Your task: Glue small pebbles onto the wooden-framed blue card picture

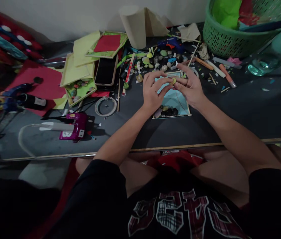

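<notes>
Head view: both forearms reach forward over the dark table (249, 116) and slant inward, bringing the hands together.
Left hand (154, 89): palm turned inward, fingers bent, thumb and fingertips pinching a small yellow piece (173, 81).
Right hand (191, 88): index finger raised and pointing away, thumb and another finger closed on the piece from the other side.
Yellow piece: between the two hands, above the far part of the framed blue panel (180, 103).
Blue panel: flat on the table beneath the hands, dark stones (170, 112) along its near edge.
Loose pebbles (164, 53): scattered beyond the hands.
</notes>
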A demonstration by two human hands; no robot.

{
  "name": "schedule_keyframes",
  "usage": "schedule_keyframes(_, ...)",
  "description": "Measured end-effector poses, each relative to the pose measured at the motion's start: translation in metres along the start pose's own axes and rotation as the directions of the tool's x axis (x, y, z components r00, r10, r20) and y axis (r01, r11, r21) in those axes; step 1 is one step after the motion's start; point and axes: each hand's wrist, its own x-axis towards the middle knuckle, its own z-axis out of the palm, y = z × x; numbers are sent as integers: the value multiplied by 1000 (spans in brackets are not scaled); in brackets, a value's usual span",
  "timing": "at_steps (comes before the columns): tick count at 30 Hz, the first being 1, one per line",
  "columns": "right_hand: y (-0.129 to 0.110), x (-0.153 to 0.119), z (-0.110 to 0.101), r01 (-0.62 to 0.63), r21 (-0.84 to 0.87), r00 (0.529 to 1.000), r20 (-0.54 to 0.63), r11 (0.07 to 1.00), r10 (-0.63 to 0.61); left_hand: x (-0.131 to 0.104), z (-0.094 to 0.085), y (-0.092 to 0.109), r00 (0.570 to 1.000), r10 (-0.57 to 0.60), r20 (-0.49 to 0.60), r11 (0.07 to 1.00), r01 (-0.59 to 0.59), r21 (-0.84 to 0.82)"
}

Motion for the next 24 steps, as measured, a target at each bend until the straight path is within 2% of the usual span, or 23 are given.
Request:
schedule_keyframes(5,4,3,-5,-10,24,1000,-2,1000,10,2,-1,1,999,28,38,1000,-27,-11)
schedule_keyframes(10,7,6,-9,5,-38,1000,14,999,-4,0,2,1,997,20,79,999,-24,43)
schedule_keyframes(15,7,6,-11,20,-81,1000,0,996,-20,-1,4,-2,988,44,147,999,-47,16)
schedule_keyframes(24,3,1,-3,-64,43,998,25,997,63,-4,2,-8,993,64,100,997,-67,29)
